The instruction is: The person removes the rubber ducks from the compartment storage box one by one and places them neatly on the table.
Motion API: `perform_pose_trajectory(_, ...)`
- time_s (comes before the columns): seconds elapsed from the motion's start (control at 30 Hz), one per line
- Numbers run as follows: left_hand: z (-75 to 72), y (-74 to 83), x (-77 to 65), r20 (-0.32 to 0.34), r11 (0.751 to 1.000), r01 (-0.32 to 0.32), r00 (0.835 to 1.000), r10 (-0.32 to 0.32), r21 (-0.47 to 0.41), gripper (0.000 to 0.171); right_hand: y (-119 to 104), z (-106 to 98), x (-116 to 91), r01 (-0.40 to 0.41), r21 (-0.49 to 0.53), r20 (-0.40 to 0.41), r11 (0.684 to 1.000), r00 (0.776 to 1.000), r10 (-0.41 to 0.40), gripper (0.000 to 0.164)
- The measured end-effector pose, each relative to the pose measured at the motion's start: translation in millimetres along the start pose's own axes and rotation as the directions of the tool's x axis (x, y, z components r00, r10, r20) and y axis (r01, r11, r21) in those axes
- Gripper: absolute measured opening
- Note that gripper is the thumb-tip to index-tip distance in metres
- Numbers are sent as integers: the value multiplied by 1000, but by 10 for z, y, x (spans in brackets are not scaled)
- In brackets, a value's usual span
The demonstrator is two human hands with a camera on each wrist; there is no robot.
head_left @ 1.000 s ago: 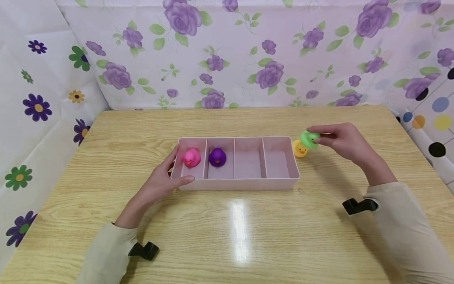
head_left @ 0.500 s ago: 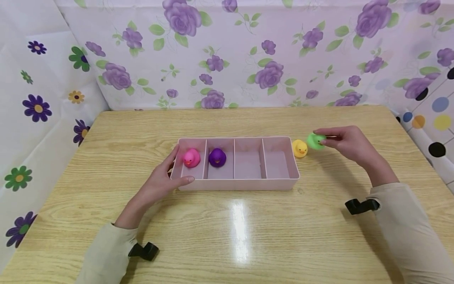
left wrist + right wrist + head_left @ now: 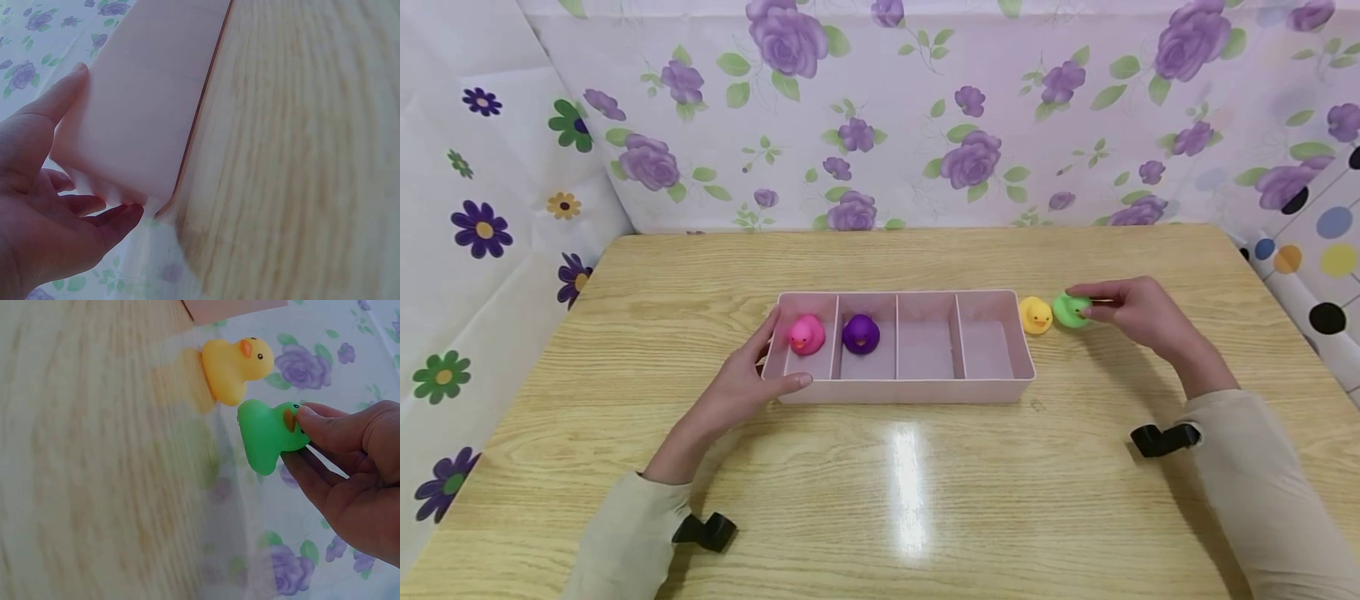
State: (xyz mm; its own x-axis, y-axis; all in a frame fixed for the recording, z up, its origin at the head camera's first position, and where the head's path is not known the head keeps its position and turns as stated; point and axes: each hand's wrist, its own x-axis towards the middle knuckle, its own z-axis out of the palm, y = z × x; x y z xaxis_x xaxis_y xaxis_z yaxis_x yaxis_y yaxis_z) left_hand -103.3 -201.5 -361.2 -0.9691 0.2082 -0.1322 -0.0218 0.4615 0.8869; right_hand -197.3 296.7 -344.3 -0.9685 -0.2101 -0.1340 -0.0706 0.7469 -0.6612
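So the right hand [image 3: 1138, 312] just lowered its pinched green duck [image 3: 1070, 311] beside the yellow duck [image 3: 1037, 315], maybe onto the table [image 3: 820, 483], hard to tell, meaning both are outside the pink tray [image 3: 902, 392] the left hand [image 3: 739, 377] grips.

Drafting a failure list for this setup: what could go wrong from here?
1. The right hand pinches the green duck only at its head, so it might twist or slip.
2. The yellow duck sits right beside it and could get knocked.
3. The left hand holds just one end of the divided tray; a tug could swing it.
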Motion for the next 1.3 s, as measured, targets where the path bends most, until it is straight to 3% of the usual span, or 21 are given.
perform_pose_trajectory(0.87,9,-26,5,-9,1000,11,1000,-11,-1,104,107,24,5,33,25,70,999,997,-34,42)
perform_pose_trajectory(1.3,9,-13,-1,-12,1000,2,1000,-2,24,105,-25,-54,-3,-13,60,29,998,1000,11,49)
